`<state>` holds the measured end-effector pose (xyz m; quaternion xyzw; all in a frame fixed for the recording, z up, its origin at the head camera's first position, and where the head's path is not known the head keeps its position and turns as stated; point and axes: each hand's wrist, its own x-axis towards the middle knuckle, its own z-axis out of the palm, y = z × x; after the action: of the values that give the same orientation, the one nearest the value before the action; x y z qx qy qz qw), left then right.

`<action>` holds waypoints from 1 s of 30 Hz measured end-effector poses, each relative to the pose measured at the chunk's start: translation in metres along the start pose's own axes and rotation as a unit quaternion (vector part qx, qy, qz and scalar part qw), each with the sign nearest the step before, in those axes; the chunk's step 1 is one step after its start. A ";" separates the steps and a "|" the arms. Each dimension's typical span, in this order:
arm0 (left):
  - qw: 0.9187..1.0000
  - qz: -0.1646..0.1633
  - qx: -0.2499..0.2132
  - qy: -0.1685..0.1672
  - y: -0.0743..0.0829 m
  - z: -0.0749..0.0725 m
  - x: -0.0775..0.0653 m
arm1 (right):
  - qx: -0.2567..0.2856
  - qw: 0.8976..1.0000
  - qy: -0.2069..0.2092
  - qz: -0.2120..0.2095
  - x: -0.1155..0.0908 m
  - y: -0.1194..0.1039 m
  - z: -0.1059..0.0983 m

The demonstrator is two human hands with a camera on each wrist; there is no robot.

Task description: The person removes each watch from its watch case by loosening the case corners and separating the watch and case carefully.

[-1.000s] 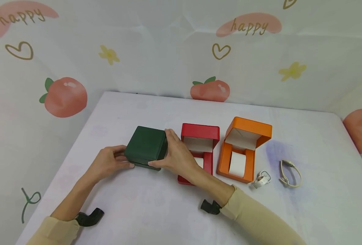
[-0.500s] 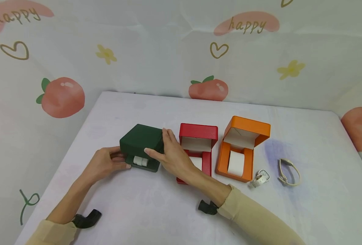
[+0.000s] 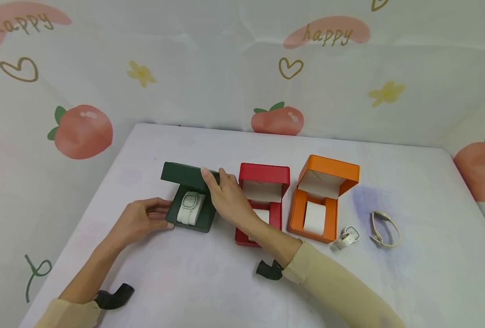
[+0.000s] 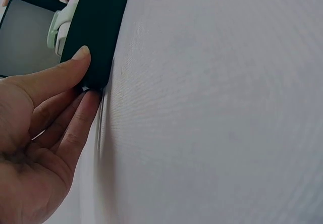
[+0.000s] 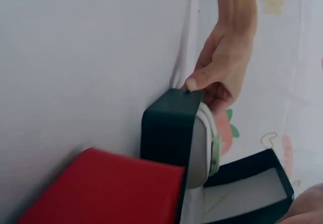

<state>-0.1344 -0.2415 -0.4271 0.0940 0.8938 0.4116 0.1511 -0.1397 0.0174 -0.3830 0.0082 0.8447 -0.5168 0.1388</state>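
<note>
My left hand (image 3: 131, 223) grips the near left corner of a green watch box (image 3: 207, 217). In the left wrist view its thumb (image 4: 75, 65) lies on the box's front and the fingers bend against the side. My right hand (image 3: 232, 198) holds the right end of the raised lid (image 3: 182, 173), thumb on the front edge. Inside the box, a white watch (image 3: 190, 200) sits round a cushion, dial up. The right wrist view shows that watch (image 5: 215, 151) from the side, with the left hand (image 5: 227, 57) pinching the box beyond it.
Right of the green box stands an open red watch box (image 3: 264, 175), partly behind my right forearm. Beside it is an open orange watch box (image 3: 328, 166) with a white cushion. A white watch (image 3: 347, 237) and a pale-strapped watch (image 3: 380, 214) lie farther right on the table (image 3: 209, 282).
The green lid has swung up and back with my right hand, and the watch inside has come into view. My left hand has stayed at the box's corner.
</note>
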 end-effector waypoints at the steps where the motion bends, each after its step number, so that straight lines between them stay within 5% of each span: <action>1: 1.000 -0.003 -0.002 -0.001 0.000 0.000 -0.001 | 0.014 1.000 -0.001 0.012 0.001 -0.001 0.001; 7: 1.000 -0.007 -0.008 -0.002 -0.001 0.000 -0.003 | 0.093 0.994 -0.016 0.047 0.004 -0.002 0.005; 18: 1.000 0.004 -0.004 -0.002 0.001 0.003 0.000 | 0.100 0.993 -0.039 0.049 0.002 0.004 -0.001; 30: 0.998 0.036 0.043 -0.022 0.008 -0.004 -0.005 | 0.053 0.997 -0.022 -0.059 -0.020 0.004 0.002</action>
<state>-0.1310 -0.2402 -0.4176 0.1413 0.9031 0.3759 0.1523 -0.1189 0.0199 -0.3824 -0.0458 0.8122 -0.5679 0.1258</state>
